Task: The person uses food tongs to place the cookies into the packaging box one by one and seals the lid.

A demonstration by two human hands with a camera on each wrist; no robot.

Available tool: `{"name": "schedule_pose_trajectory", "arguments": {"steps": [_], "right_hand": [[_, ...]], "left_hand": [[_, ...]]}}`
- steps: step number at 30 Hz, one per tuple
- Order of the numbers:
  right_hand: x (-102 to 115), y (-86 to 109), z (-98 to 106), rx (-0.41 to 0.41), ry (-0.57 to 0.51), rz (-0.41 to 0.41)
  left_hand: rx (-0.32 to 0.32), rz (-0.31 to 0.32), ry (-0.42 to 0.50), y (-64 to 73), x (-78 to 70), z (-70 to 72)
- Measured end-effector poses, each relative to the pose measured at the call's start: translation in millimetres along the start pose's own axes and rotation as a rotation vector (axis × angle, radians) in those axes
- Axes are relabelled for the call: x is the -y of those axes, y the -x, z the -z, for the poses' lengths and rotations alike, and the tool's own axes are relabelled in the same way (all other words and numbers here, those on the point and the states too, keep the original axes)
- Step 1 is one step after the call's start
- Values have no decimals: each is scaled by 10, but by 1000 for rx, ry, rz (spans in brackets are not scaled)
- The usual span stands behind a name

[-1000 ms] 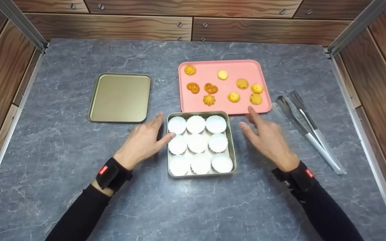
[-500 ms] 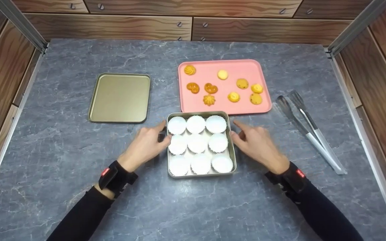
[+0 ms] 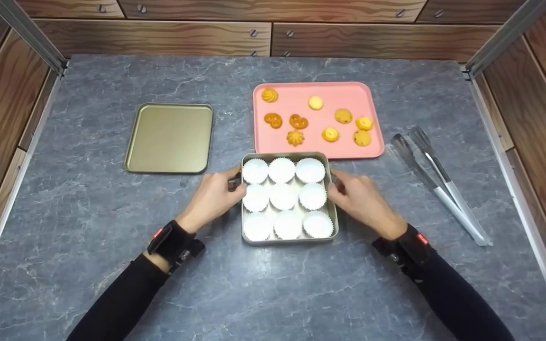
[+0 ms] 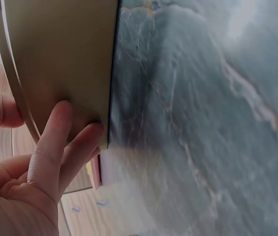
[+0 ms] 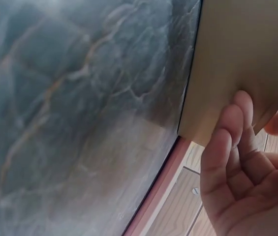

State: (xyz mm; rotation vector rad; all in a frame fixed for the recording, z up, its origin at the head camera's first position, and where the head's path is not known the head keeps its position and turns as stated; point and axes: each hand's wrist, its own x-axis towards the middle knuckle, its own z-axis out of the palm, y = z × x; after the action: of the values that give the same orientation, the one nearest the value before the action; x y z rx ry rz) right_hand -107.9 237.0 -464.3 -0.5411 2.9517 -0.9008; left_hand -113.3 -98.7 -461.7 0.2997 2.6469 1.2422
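Observation:
A square gold tin (image 3: 289, 240) stands at the middle of the table, with several white crinkled paper cups (image 3: 282, 196) inside in rows. My left hand (image 3: 211, 196) grips its left side, thumb at the rim. In the left wrist view, fingertips (image 4: 62, 110) press against the tin's outer wall (image 4: 65, 49). On the opposite side my right hand (image 3: 363, 201) holds the tin in the same way, thumb at the rim. Its fingertips (image 5: 244, 101) touch the outer wall in the right wrist view. Nothing is seen inside the cups.
Behind the tin lies a pink tray (image 3: 282, 90) bearing several small cookies (image 3: 298, 121), some pretzel-shaped. A shallow gold square lid or tray (image 3: 169, 137) lies at the left. Tongs (image 3: 443, 187) with dark ends rest at the right. Wood-patterned panels (image 3: 159, 38) border the table.
Both hands have closed in on the tin's sides and taken hold. The tin has moved slightly away and to the right. The pink tray sits marginally farther back.

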Motion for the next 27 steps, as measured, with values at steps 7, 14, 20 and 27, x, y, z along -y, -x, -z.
{"name": "schedule_pose_trajectory", "arguments": {"steps": [7, 14, 20, 27], "right_hand": [[-17, -55, -16, -38, 33, 9], [-48, -116, -17, -67, 53, 29], [-82, -179, -5, -82, 59, 29], [-112, -239, 13, -84, 86, 1]], "left_hand": [[-19, 10, 21, -107, -3, -23], [-20, 21, 42, -184, -1, -39], [-35, 14, 63, -263, -4, -69], [-57, -19, 20, -322, -40, -115]]}}
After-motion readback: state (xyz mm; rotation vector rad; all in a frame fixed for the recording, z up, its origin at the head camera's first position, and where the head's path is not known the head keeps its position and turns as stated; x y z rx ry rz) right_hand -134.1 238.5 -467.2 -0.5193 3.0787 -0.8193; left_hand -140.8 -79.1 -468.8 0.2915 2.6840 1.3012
